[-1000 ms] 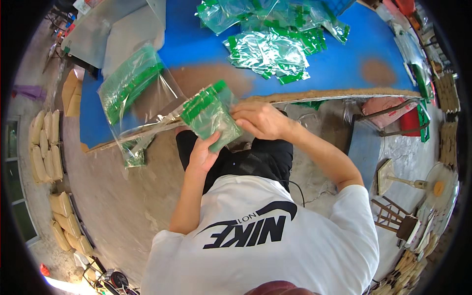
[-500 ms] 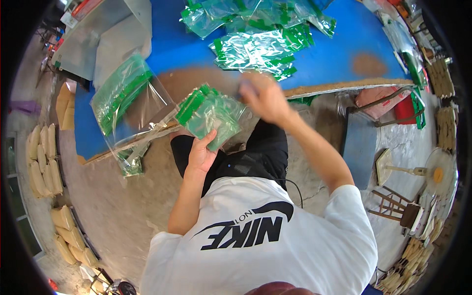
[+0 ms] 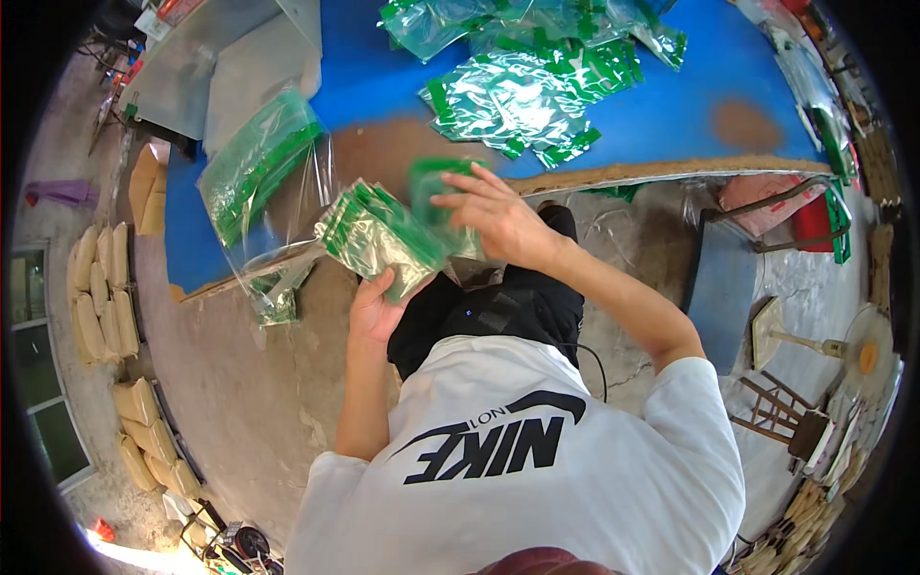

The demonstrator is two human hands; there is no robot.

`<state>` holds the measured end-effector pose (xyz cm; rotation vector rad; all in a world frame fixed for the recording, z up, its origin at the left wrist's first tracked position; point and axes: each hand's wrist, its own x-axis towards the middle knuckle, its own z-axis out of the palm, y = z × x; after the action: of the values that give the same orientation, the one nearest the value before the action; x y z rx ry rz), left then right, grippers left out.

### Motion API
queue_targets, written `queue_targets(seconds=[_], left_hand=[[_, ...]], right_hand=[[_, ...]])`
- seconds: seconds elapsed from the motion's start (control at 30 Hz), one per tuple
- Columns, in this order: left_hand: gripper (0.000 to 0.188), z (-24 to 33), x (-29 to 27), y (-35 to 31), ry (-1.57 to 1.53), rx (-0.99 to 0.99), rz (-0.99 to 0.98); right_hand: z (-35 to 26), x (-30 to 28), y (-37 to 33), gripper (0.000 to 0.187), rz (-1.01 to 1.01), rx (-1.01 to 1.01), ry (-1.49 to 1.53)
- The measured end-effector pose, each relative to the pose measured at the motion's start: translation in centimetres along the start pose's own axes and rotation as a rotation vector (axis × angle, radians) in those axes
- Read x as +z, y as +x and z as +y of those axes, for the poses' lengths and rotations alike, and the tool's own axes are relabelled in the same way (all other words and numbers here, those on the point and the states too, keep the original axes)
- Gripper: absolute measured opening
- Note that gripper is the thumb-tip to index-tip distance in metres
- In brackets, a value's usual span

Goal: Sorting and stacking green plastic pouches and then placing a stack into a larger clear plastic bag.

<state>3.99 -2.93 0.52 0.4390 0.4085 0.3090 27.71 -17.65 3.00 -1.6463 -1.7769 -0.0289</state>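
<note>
My left hand (image 3: 377, 309) is closed on the lower edge of a fanned stack of small clear plastic bags (image 3: 383, 241) with green top strips, just off the table's front edge. My right hand (image 3: 500, 222) is beside the stack, its fingers closed on another green-topped plastic bag (image 3: 433, 192), smeared by motion. Where the thumb grips this bag is hidden. Beyond my hands, a loose pile of similar bags (image 3: 516, 101) lies shining on the blue table. Left of the stack, a larger clear bag (image 3: 259, 177) with green-striped bags in it hangs partly over the table edge.
The blue table (image 3: 652, 120) has a worn brown front edge. A grey metal box (image 3: 177, 91) stands at its far left. Right of me are a blue bench (image 3: 714, 287), a fan (image 3: 867, 358) and a wooden stool (image 3: 791, 422). Stacked tan sacks (image 3: 101, 292) line the left side.
My right hand has come nearer the left-hand stack with a bag in its fingers. The stack has shifted slightly down and left, and the view has moved a little.
</note>
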Motion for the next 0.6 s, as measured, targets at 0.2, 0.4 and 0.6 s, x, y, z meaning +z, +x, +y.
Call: queue_targets(seconds=[0.2, 0.4, 0.6], left_hand=[[0.059, -1.2, -0.2, 1.3, 0.119, 0.048, 0.100], [0.050, -3.0, 0.7, 1.9, -0.144, -0.008, 0.060], [0.047, -3.9, -2.8, 2.1, -0.215, -0.004, 0.069]], right_hand=[[1.4, -1.7, 3.6, 0.043, 0.323, 0.539, -0.263], [3.5, -1.6, 1.5, 0.071, 0.084, 0.407, -0.406], [2.1, -4.1, -1.0, 0.053, 0.013, 0.238, -0.134]])
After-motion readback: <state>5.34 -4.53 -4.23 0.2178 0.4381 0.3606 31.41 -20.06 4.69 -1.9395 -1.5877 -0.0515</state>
